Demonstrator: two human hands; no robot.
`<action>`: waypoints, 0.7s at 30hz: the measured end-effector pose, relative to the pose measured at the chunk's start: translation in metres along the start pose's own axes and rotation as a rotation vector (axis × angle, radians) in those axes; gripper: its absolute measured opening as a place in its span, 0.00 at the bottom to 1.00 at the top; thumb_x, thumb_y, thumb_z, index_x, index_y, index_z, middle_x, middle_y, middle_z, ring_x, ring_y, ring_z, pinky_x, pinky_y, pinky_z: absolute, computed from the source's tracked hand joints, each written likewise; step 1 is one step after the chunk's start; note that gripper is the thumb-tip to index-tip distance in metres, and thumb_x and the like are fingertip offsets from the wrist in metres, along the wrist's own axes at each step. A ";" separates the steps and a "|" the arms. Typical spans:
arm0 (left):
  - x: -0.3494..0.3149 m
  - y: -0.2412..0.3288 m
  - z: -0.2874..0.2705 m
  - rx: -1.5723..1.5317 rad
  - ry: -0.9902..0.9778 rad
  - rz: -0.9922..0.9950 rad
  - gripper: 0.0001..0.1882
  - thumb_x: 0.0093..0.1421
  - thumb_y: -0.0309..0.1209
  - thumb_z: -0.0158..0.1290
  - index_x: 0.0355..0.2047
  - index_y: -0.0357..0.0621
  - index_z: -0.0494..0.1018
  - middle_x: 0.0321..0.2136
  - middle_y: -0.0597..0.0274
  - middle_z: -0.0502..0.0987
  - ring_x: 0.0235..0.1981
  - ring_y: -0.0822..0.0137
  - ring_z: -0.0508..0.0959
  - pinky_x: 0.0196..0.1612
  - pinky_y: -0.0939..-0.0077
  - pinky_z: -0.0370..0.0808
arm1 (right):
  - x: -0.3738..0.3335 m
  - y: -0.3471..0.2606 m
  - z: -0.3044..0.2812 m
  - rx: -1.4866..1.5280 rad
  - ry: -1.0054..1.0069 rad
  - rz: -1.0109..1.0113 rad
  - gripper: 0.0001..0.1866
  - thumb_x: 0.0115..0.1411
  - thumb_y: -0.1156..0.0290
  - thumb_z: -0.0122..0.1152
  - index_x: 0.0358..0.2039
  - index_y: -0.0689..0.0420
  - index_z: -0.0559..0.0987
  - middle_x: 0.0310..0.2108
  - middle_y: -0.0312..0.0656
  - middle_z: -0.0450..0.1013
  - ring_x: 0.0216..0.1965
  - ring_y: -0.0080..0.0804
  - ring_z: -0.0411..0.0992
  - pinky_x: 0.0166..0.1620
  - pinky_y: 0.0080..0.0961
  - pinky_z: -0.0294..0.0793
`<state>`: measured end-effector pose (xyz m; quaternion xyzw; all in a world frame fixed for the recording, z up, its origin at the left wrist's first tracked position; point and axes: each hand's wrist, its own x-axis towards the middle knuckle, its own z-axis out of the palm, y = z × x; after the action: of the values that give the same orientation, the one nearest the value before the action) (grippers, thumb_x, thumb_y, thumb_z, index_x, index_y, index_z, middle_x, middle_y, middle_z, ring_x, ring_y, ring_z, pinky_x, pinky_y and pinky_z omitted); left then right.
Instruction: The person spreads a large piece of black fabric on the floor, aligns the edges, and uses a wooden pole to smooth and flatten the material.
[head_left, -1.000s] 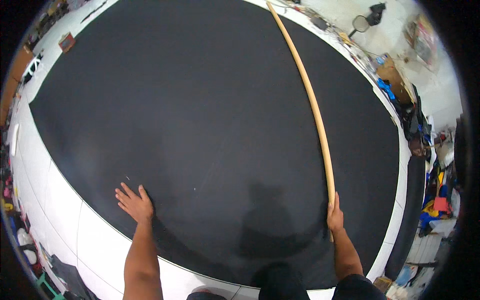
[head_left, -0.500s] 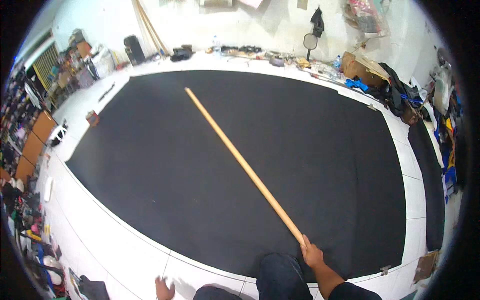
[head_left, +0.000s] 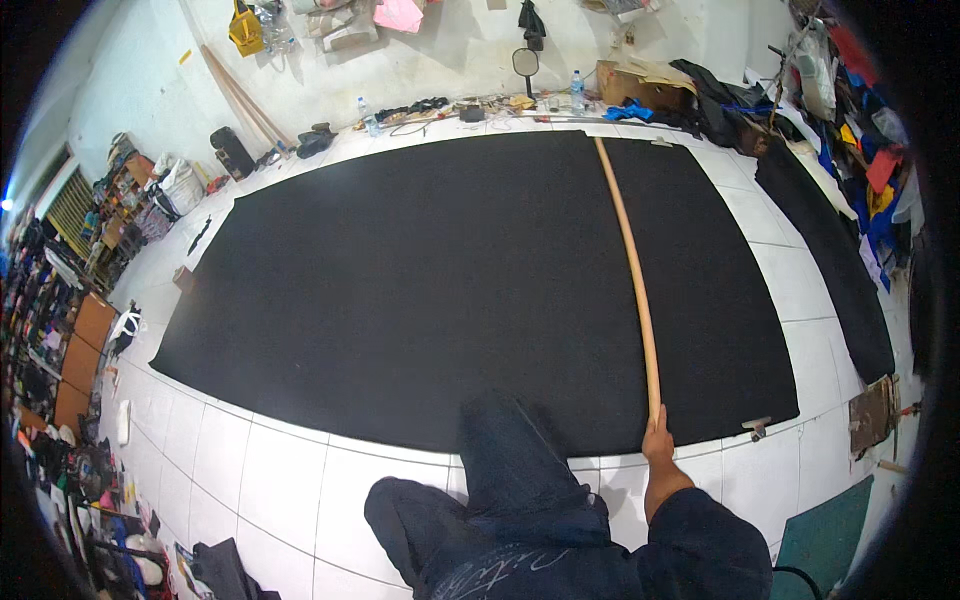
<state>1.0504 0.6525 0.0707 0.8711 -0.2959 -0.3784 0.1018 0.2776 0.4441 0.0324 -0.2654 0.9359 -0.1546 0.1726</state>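
Note:
My right hand (head_left: 657,442) is closed round the near end of a long, pale wooden pole (head_left: 634,262). The pole lies over a large black sheet (head_left: 400,280) of cloth-like material, spread across the white tiled floor (head_left: 380,500). It runs from the sheet's near edge almost to its far edge, right of the middle. A metal clip (head_left: 757,427) grips the near right edge of the sheet, and another clip (head_left: 661,142) sits at the far right. My knee rests on the near edge. No part of my left hand shows.
A narrow black strip (head_left: 825,250) lies to the right, beside piled bags and cloth. Near it are a worn board (head_left: 872,418) and a green mat (head_left: 828,535). Bottles, a round mirror (head_left: 525,63) and a cardboard box (head_left: 640,90) line the wall. Clutter and brown drawers (head_left: 85,350) fill the left.
The pole has swung from a slant across the sheet to nearly upright in view, farther right. My right hand still grips it. My left hand has left the view, which has shifted.

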 end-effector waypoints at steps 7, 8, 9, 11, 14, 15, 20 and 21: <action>-0.020 0.046 0.010 -0.198 0.252 0.178 0.24 0.66 0.41 0.53 0.52 0.33 0.74 0.47 0.44 0.78 0.49 0.51 0.75 0.55 0.60 0.71 | -0.018 -0.054 -0.027 0.116 0.038 0.049 0.31 0.72 0.52 0.42 0.72 0.42 0.52 0.43 0.59 0.77 0.45 0.60 0.76 0.48 0.52 0.74; -0.019 0.060 0.007 -0.220 0.300 0.237 0.24 0.66 0.41 0.53 0.53 0.32 0.74 0.48 0.43 0.78 0.50 0.51 0.75 0.56 0.60 0.71 | -0.029 -0.053 -0.028 0.141 0.047 0.055 0.31 0.72 0.52 0.42 0.72 0.43 0.52 0.44 0.59 0.77 0.44 0.60 0.76 0.48 0.52 0.74; -0.013 0.100 0.012 -0.213 0.333 0.342 0.26 0.66 0.42 0.53 0.56 0.32 0.72 0.52 0.43 0.76 0.53 0.50 0.74 0.58 0.59 0.70 | -0.031 -0.033 -0.030 0.149 0.114 0.034 0.31 0.72 0.52 0.43 0.72 0.45 0.54 0.44 0.60 0.77 0.44 0.61 0.76 0.47 0.51 0.74; 0.000 0.167 0.000 -0.303 0.318 0.481 0.28 0.66 0.39 0.54 0.59 0.32 0.67 0.59 0.39 0.68 0.61 0.46 0.67 0.64 0.57 0.63 | -0.042 -0.017 -0.028 0.134 0.122 0.030 0.31 0.72 0.52 0.44 0.71 0.46 0.55 0.45 0.60 0.77 0.45 0.60 0.76 0.48 0.50 0.74; -0.029 0.275 0.014 -0.070 0.282 0.690 0.28 0.68 0.37 0.51 0.62 0.30 0.63 0.64 0.37 0.60 0.67 0.46 0.59 0.68 0.58 0.56 | -0.043 0.012 -0.042 0.109 0.171 0.037 0.30 0.72 0.53 0.45 0.70 0.48 0.58 0.48 0.59 0.76 0.47 0.60 0.75 0.49 0.50 0.74; -0.039 0.300 0.010 -0.051 0.252 0.737 0.29 0.67 0.39 0.52 0.62 0.32 0.63 0.65 0.36 0.58 0.68 0.43 0.58 0.68 0.55 0.55 | -0.049 0.010 -0.042 0.119 0.168 0.031 0.29 0.72 0.53 0.45 0.69 0.50 0.60 0.49 0.59 0.75 0.48 0.59 0.75 0.50 0.51 0.74; -0.096 0.331 0.016 0.342 0.067 0.826 0.38 0.54 0.46 0.61 0.62 0.39 0.66 0.66 0.30 0.53 0.68 0.30 0.51 0.68 0.39 0.47 | -0.069 -0.001 -0.104 0.293 0.212 -0.084 0.28 0.71 0.55 0.48 0.65 0.57 0.66 0.52 0.59 0.75 0.50 0.55 0.75 0.52 0.44 0.73; -0.101 0.336 0.018 0.313 0.071 0.857 0.38 0.51 0.43 0.63 0.60 0.41 0.68 0.65 0.30 0.55 0.67 0.32 0.53 0.67 0.40 0.50 | -0.073 0.006 -0.114 0.331 0.241 -0.133 0.28 0.70 0.55 0.50 0.65 0.58 0.66 0.52 0.58 0.75 0.51 0.54 0.75 0.53 0.42 0.72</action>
<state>0.8354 0.4436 0.2533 0.6873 -0.6797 -0.2227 0.1264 0.2871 0.5122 0.1494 -0.2740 0.8920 -0.3480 0.0902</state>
